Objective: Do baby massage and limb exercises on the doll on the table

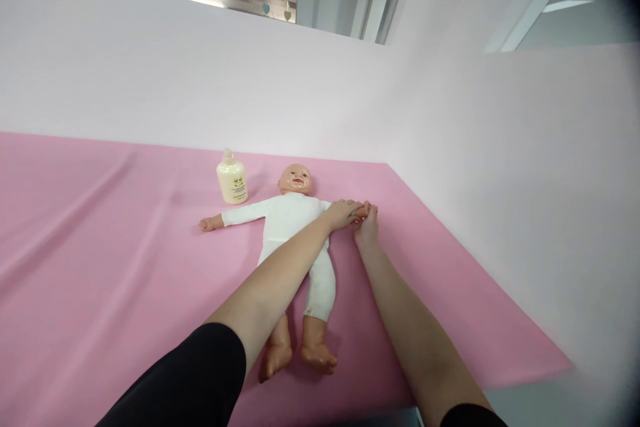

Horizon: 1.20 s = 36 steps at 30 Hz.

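Observation:
A baby doll (287, 220) in a white bodysuit lies on its back on a pink sheet (100, 247), arms spread, bare feet toward me. My left hand (343, 212) reaches across the doll's body and rests on its right-side arm. My right hand (367, 227) meets it from below and holds the doll's small hand at the end of that arm. The doll's other arm stretches out to the left, untouched.
A cream-coloured lotion bottle (231, 178) stands upright on the pink sheet just left of the doll's head. Pale pink walls (500, 147) rise behind and to the right. The sheet's right edge runs diagonally past my right forearm.

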Motion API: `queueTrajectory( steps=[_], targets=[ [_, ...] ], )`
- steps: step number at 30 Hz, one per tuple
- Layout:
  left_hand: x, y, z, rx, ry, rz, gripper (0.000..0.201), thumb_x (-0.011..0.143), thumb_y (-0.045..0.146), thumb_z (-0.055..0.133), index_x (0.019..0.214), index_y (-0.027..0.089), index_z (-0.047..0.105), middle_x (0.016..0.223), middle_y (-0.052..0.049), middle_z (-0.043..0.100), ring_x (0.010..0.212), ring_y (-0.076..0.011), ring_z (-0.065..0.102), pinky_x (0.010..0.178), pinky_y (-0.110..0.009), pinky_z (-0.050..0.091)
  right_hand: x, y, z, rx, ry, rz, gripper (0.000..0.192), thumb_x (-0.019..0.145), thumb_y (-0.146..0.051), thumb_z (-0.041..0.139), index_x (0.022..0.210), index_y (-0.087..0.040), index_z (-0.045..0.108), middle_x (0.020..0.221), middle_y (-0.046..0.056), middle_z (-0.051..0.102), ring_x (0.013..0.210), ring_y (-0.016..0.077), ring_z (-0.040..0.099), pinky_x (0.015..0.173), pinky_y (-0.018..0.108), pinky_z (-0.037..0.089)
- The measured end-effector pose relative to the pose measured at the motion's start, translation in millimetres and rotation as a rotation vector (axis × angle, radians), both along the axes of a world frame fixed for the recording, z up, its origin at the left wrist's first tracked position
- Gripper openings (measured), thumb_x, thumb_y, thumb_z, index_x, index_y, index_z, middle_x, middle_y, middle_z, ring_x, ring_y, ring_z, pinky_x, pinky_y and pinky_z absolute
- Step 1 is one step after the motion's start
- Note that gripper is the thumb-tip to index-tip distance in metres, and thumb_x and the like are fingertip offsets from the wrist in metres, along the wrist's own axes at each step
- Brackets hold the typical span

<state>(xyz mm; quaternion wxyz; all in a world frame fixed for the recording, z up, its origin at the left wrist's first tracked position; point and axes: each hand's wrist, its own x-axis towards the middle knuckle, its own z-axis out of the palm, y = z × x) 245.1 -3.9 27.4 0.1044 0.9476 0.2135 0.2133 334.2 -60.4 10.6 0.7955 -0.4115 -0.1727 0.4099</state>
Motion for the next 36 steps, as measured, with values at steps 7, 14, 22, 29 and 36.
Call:
queueTrajectory(
  steps=[7,14,22,29,36],
  targets=[
    [-0.9,-2.8,-1.2,0.004,0.049,0.044,0.042,0.091,0.029,0.042,0.132,0.021,0.043,0.128,-0.009,0.054,0.112,-0.0218,0.052,0.097,-0.035,0.037,2.2,-4.0,-0.7,0.011,-0.159,-0.069,0.037,0.083,-0.042,0.047,0.118,-0.034,0.043,0.115,0.003,0.059,0.093,0.0144,0.062,0.055,0.022,0.049],
    [-0.7,-4.0,-0.4,0.057,0.070,0.071,0.046,0.092,0.025,0.040,0.138,0.022,0.037,0.130,-0.008,0.053,0.114,-0.0205,0.051,0.096,-0.035,0.039,3.2,-4.7,-3.8,0.030,-0.229,-0.086,0.040,0.075,-0.046,0.058,0.112,-0.031,0.049,0.115,0.002,0.057,0.092,0.0151,0.061,0.056,0.023,0.051],
    [0.1,-1.1,-1.2,0.061,0.049,0.066,0.046,0.093,0.029,0.039,0.139,0.025,0.037,0.126,-0.007,0.054,0.113,-0.0201,0.052,0.096,-0.034,0.039,1.7,-2.0,-2.2,0.065,-0.119,-0.016,0.032,0.071,-0.045,0.065,0.090,-0.022,0.054,0.093,0.000,0.064,0.077,0.0128,0.063,0.056,0.022,0.050],
    [1.2,0.4,-5.1,0.063,0.030,0.046,0.049,0.093,0.029,0.039,0.141,0.023,0.034,0.127,-0.008,0.054,0.113,-0.0207,0.052,0.096,-0.035,0.039,3.2,-0.1,-4.2,0.014,-0.089,-0.052,0.027,0.076,-0.047,0.054,0.088,-0.024,0.049,0.091,-0.001,0.062,0.073,0.0121,0.062,0.056,0.023,0.049],
    [1.4,-0.4,-6.2,0.048,0.071,0.074,0.049,0.092,0.029,0.041,0.141,0.024,0.034,0.130,-0.007,0.053,0.114,-0.0210,0.051,0.096,-0.036,0.040,3.7,-1.9,-4.5,0.002,-0.235,-0.106,0.029,0.074,-0.044,0.053,0.098,-0.028,0.048,0.105,-0.001,0.057,0.081,0.0123,0.060,0.054,0.020,0.048]
  ],
)
